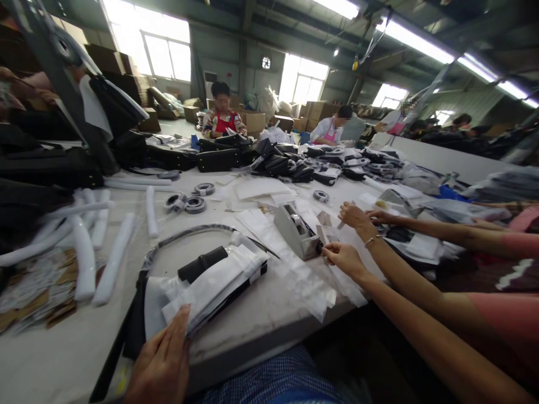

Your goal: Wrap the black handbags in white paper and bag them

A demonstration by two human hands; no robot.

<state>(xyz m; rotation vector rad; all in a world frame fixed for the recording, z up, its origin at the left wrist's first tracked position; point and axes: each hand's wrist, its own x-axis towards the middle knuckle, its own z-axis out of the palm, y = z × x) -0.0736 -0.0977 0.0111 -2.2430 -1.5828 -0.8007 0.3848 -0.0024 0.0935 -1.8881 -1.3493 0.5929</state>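
Observation:
My left hand (pixel 162 359) lies flat, fingers stretched out, on the near end of a black bag (pixel 202 264) partly wrapped in white paper and clear plastic (pixel 219 280). The bag's black strap (pixel 185 233) loops behind it. My right hand (pixel 343 258) reaches to the front end of a grey tape dispenser (pixel 295 230). Its fingers are pinched together at the cutter, and what they grip is too small to see. Clear plastic sleeves (pixel 311 286) lie under the dispenser.
A co-worker's two hands (pixel 362 217), one with a bracelet, work just beyond my right hand. White foam rolls (pixel 113 258) lie at the left, tape rolls (pixel 189 203) in the middle. Black bags (pixel 269 160) are piled across the table. Other people sit at the far side.

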